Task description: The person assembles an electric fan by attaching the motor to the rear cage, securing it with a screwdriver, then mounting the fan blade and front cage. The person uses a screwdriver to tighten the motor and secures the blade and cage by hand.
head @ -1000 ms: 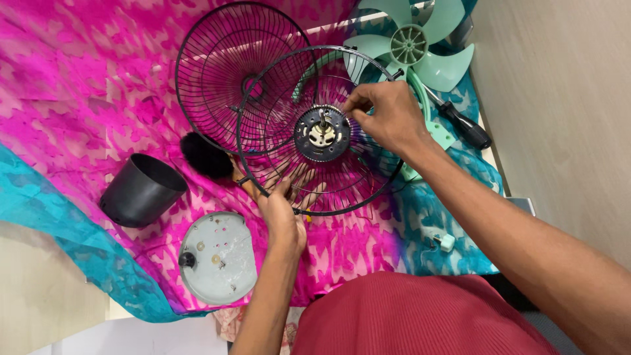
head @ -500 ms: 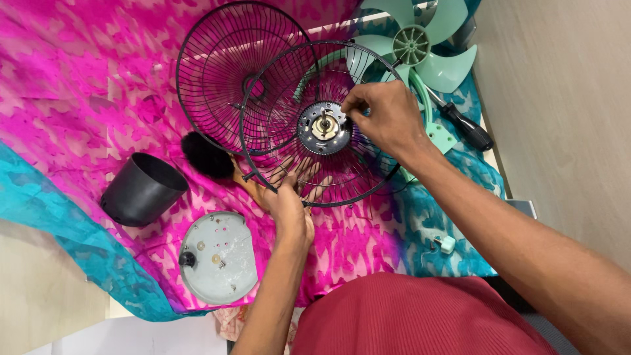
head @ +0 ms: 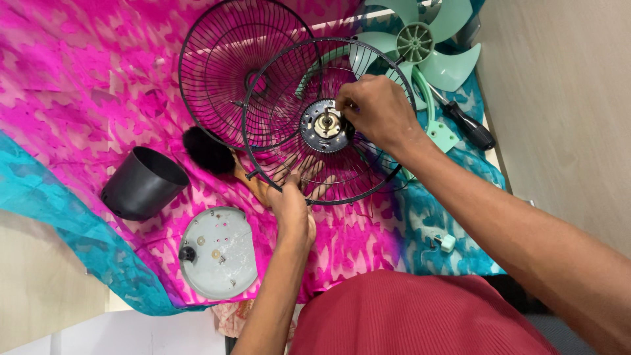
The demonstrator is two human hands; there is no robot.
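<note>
A black wire fan guard [head: 263, 112] stands tilted over the pink cloth, with a round black hub [head: 327, 125] and a metal shaft at its middle. My left hand [head: 294, 197] grips the guard's lower rim, fingers spread behind the wires. My right hand [head: 378, 112] pinches at the right side of the hub; what is between its fingertips is hidden. A second black wire guard [head: 217, 72] lies behind and to the left, overlapped by the first.
A green fan blade [head: 420, 43] lies at the top right, with a black-handled screwdriver [head: 467, 128] beside it. A black pot [head: 141, 184], a black brush head [head: 207, 151], a grey round base plate [head: 217, 253] and a small green part [head: 447, 242] rest on the cloth.
The guard and hub have shifted slightly up and right. My right hand has moved from the wires above the hub onto the hub's right side. My left hand keeps its grip on the rim.
</note>
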